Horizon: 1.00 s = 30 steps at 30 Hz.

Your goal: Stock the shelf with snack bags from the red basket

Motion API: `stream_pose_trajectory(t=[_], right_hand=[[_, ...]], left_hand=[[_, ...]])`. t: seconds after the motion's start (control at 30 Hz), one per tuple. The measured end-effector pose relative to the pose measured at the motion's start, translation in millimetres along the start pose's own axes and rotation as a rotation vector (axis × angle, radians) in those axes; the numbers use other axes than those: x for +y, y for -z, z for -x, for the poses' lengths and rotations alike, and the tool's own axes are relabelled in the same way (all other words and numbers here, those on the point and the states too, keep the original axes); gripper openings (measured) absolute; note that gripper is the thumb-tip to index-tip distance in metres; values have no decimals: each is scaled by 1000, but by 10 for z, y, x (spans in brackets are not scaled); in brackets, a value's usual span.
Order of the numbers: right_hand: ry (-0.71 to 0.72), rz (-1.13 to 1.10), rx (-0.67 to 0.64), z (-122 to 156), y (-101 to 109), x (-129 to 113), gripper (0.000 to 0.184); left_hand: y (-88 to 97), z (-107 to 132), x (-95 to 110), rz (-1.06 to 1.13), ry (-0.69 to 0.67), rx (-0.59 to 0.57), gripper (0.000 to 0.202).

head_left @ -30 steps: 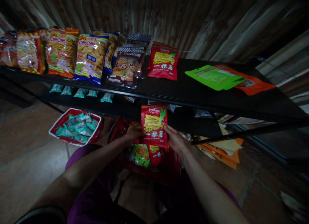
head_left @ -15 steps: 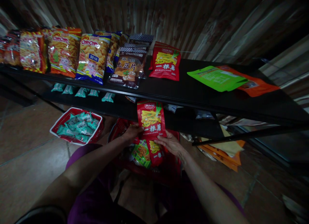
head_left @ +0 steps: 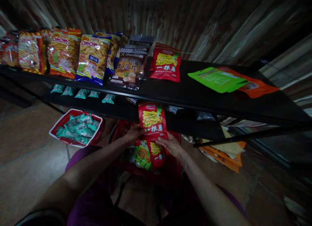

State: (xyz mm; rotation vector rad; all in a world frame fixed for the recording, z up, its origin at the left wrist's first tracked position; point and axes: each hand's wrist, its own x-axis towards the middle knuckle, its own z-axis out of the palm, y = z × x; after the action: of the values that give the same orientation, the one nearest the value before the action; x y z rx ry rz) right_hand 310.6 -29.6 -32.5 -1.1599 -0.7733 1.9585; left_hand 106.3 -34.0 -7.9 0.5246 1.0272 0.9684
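Between my hands a red snack bag (head_left: 152, 119) is held up, its printed front facing me. My left hand (head_left: 133, 134) grips its lower left edge, and my right hand (head_left: 171, 144) holds the lower right corner; the fingers behind the bag are hidden. Just below is a red basket (head_left: 143, 176), where a green snack bag (head_left: 142, 155) and another red snack bag (head_left: 157, 153) lie. On the black shelf (head_left: 168, 92) above, a matching red bag (head_left: 166, 62) leans upright at the back.
Several snack bags (head_left: 92, 60) line the shelf's left side. A green pouch (head_left: 216, 79) and an orange pouch (head_left: 260, 85) lie flat at right. Teal packets (head_left: 78, 128) fill a small basket (head_left: 51, 133) on the floor; more sit on the lower shelf (head_left: 122, 113). Orange packaging (head_left: 221, 156) lies at right.
Both hands keep hold of the red snack bag in nearly the same place. The whole view has shifted very slightly; nothing else has visibly moved.
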Motion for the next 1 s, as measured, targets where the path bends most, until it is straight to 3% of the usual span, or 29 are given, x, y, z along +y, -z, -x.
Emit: stream_pose_trajectory(t=[0.27, 0.43, 1.0], right_hand=[[16, 17, 25, 25, -15, -47, 41], [25, -31, 3, 39, -23, -81, 43], [3, -105, -45, -8, 68, -35, 38]], left_hand=[[101, -73, -105, -49, -9, -32, 60], [107, -88, -101, -47, -36, -59, 57], [110, -50, -79, -82, -35, 2, 53]])
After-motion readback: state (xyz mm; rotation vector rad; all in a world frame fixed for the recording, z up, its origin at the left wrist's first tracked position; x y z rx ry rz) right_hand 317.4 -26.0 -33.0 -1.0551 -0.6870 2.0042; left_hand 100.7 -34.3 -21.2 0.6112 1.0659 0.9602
